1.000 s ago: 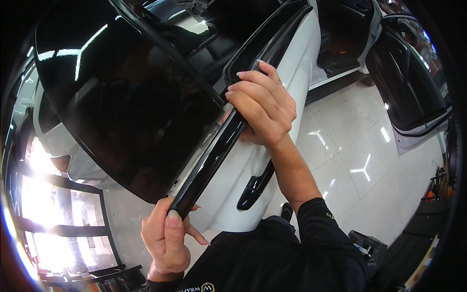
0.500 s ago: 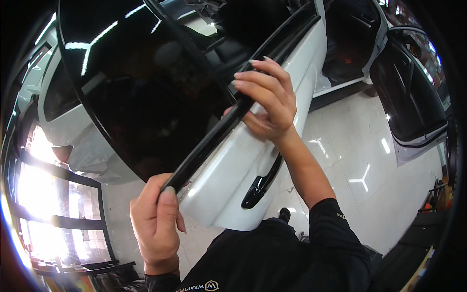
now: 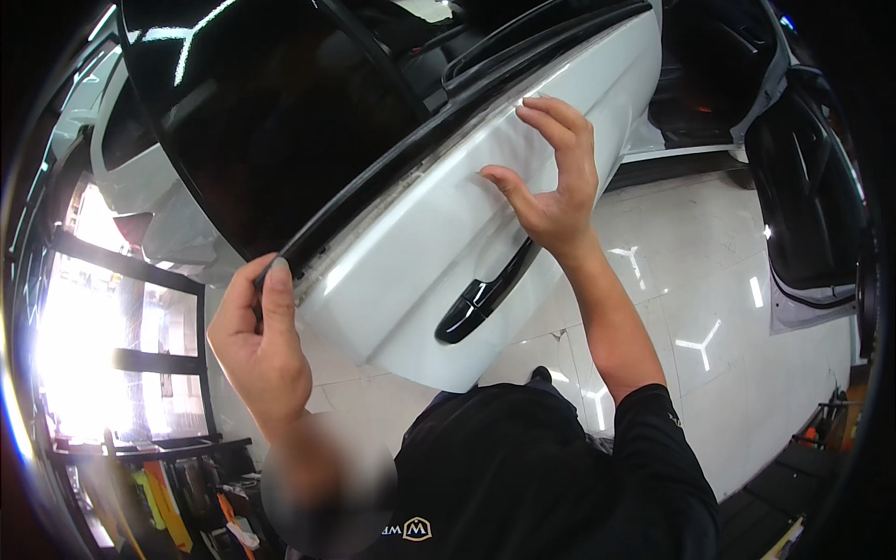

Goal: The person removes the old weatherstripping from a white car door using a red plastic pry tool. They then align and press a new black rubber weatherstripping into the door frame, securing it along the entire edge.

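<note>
While the left hand pinches the near left end of the black trim strip between thumb and fingers, the right hand grasps nothing: its fingers are spread over the white door, and whether a fingertip touches the paint cannot be told. The strip lies along the top edge of the door, at the foot of the dark window glass, running from the near left toward the far right. A pale, rough-looking line shows along its near side. The black door handle sits to the right, below the right hand.

Handling is judged to call for a light, level pinch at the held end, with the strip kept in line with the door edge. The right hand would best support the middle of the length, since lifting or pressing at one end alone could kink a long, slender part. The strip's end should be kept off the paint and glass, where it could leave scratches.

Compared with half a second ago, one difference is chief: the right fingers, then curled over the strip, are now clear of it. The left hand maintains its hold at the same end. The viewpoint has also shifted.
</note>
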`<act>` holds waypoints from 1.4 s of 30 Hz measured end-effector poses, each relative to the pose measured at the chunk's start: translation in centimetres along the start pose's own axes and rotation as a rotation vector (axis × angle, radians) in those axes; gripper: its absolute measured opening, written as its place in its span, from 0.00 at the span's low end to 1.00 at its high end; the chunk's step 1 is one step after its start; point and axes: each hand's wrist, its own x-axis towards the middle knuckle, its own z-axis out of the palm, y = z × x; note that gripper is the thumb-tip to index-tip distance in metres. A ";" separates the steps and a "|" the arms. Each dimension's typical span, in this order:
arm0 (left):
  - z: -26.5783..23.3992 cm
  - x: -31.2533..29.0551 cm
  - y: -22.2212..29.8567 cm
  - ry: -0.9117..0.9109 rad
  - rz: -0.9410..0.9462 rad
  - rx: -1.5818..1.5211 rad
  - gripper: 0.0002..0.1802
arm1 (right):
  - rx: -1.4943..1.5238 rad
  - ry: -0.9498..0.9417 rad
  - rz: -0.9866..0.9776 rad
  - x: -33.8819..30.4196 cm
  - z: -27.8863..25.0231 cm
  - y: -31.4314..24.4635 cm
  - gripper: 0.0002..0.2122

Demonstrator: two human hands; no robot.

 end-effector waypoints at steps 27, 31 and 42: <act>2.9 0.8 -3.1 0.333 0.309 -0.421 0.17 | 0.321 -0.543 -0.089 1.7 1.4 -11.4 0.13; 1.1 1.9 -3.8 0.157 0.146 -0.429 0.23 | 0.332 -0.569 -0.172 2.6 3.3 -13.8 0.11; 0.5 6.5 -7.2 -0.346 0.099 -0.710 0.22 | 0.379 -0.708 0.230 3.6 5.4 -16.7 0.06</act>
